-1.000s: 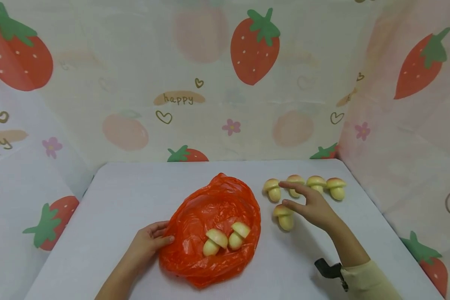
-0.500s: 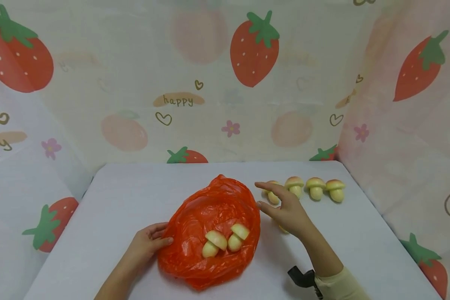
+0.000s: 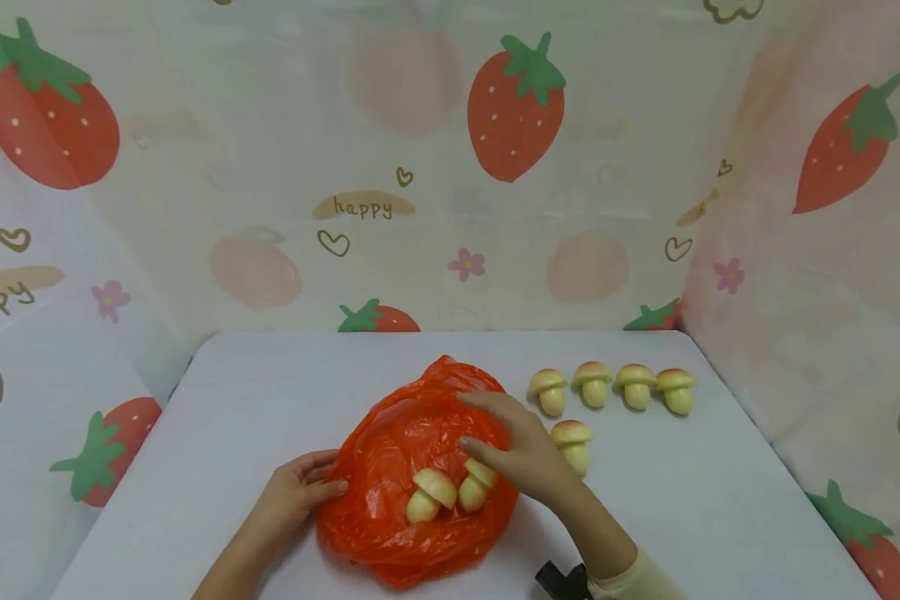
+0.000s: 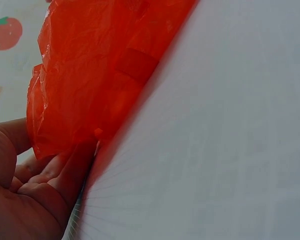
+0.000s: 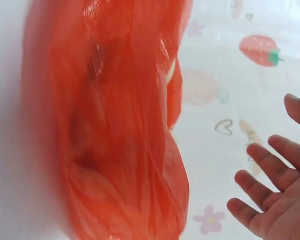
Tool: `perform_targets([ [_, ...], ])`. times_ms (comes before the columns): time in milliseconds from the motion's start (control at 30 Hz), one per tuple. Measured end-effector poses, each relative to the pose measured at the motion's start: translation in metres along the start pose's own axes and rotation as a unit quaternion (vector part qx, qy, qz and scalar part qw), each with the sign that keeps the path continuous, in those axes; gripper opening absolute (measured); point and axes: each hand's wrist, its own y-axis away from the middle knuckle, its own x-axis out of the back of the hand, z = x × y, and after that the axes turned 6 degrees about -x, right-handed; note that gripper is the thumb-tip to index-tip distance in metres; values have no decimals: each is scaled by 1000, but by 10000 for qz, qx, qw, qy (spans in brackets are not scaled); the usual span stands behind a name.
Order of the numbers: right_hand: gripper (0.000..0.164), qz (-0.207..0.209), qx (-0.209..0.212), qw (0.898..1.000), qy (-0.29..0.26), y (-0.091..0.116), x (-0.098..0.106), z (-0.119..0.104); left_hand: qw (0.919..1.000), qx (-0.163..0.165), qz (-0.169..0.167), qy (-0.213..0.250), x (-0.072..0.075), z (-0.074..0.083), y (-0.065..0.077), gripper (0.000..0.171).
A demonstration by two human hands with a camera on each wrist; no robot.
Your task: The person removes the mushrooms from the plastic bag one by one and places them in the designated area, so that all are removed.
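A red plastic bag stands with its mouth open on the white table. Inside it lie two toy mushrooms, a left one and a right one partly behind my right hand. My left hand grips the bag's left rim, thumb on the inner side and fingers outside. In the left wrist view the bag's edge runs between thumb and fingers. Over the bag's right side is my right hand, its fingers spread and nothing in them; the right wrist view shows this hand apart from the bag's outer side.
Several more toy mushrooms stand in a row at the back right, among them one near the middle. Another mushroom is nearer, just right of my right wrist. Strawberry-printed cloth walls border the table behind and at both sides.
My right hand has moved left from above the loose mushrooms to over the bag, empty throughout. The near loose mushroom is uncovered again. My left hand and the bag have stayed in place.
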Motion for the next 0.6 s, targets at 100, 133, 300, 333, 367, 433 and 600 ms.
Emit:
perform_targets([
  [100,52,-156,-35,9999,-14,1,-7,-3,10000,-9,-7,15,0,0,1,58],
  [133,52,-179,-9,9998,8,2,-9,-4,10000,-11,-7,26,0,0,1,58],
  [300,51,-257,75,9996,22,3,-19,-3,10000,9,11,35,1,2,3,59],
  [333,51,-296,21,9996,17,3,-21,-3,10000,14,10,33,1,3,3,59],
  [367,51,-335,-28,9994,12,3,-24,-3,10000,9,8,27,1,3,3,59],
  [433,52,-452,-139,9989,48,4,-28,-2,10000,20,9,32,2,2,3,59],
  [600,56,-844,-174,9953,453,5,-37,2,9999,-30,-56,87,2,-1,0,60],
])
